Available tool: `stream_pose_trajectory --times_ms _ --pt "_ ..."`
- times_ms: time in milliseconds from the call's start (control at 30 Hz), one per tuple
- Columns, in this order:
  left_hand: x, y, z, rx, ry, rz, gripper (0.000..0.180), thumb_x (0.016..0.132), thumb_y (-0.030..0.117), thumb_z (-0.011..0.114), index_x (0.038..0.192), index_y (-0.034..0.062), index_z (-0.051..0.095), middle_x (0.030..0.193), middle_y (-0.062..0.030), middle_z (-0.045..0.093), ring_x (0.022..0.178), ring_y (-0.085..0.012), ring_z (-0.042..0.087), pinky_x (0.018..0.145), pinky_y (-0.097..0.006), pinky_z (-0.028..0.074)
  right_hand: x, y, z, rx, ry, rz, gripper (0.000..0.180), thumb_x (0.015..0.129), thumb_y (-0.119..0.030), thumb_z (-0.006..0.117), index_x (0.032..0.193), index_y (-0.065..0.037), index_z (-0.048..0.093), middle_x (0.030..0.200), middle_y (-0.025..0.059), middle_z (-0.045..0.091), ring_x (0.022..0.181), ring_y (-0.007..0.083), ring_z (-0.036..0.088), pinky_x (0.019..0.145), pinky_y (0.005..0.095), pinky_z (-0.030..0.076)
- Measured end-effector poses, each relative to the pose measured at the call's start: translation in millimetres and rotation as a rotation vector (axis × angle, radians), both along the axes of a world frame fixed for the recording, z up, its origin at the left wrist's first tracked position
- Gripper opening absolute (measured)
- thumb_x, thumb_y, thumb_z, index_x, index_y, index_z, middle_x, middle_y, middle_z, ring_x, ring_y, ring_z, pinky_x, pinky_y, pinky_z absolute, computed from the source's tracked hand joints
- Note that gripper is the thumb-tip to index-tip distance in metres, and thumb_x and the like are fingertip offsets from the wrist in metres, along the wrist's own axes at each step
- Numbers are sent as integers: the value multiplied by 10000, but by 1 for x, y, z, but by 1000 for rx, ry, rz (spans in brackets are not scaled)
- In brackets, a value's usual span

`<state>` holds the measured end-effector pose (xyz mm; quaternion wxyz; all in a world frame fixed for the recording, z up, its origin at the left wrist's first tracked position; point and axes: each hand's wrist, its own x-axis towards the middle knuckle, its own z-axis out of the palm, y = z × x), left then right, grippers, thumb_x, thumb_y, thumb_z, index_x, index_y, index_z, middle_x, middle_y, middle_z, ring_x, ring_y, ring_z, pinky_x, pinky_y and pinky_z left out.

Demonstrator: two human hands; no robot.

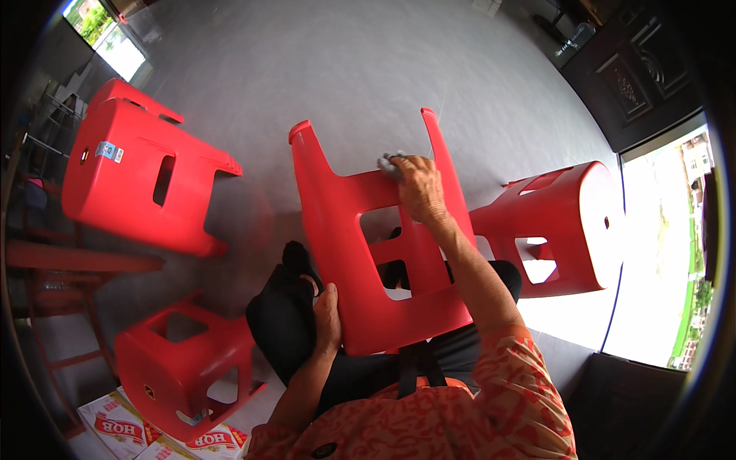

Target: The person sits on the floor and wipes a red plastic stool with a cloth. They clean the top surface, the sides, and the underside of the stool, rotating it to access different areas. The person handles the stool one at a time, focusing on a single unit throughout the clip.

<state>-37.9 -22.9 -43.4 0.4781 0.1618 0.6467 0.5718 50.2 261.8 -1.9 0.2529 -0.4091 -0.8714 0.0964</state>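
Observation:
A red plastic stool (331,234) lies tipped on my lap, its seat end towards me and its legs pointing away. My left hand (328,318) grips the stool's left side near the seat, the fingers partly hidden behind the edge. Up by the far crossbar, my right hand (421,186) is closed on a crumpled grey cloth (392,162), which it presses against the stool between the two legs. Rectangular openings in the stool's side show my dark trousers and part of a shoe (301,261) behind it.
More red stools lie on their sides: one at the far left (126,188), one at the near left (165,368) and one at the right (571,222). Printed cartons (115,429) sit at the lower left. A bright doorway (659,253) opens on the right, beside a dark carved door (629,77).

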Motion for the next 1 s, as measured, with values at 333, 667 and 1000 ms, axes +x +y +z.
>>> stream_pose_trajectory --times_ms 333,667,1000 --pt "9 10 18 -24 93 57 469 1002 429 448 768 26 504 717 -13 488 702 -107 455 652 -282 402 36 8 -6 -121 -11 -188 417 778 17 540 1179 -74 607 1194 155 583 1128 362 525 966 436 441" --pt "14 11 12 -24 111 99 477 995 445 455 795 18 526 736 -32 526 712 -122 487 656 -301 412 -60 -57 7 31 85 262 398 780 -17 589 1171 -83 618 1207 132 573 1179 330 515 941 443 457" --pt "10 14 16 12 106 73 485 991 453 458 758 31 505 716 -23 493 692 -115 458 644 -290 397 4 -19 11 171 -159 33 404 856 -92 512 1259 -75 516 1133 151 533 1026 335 504 826 444 420"
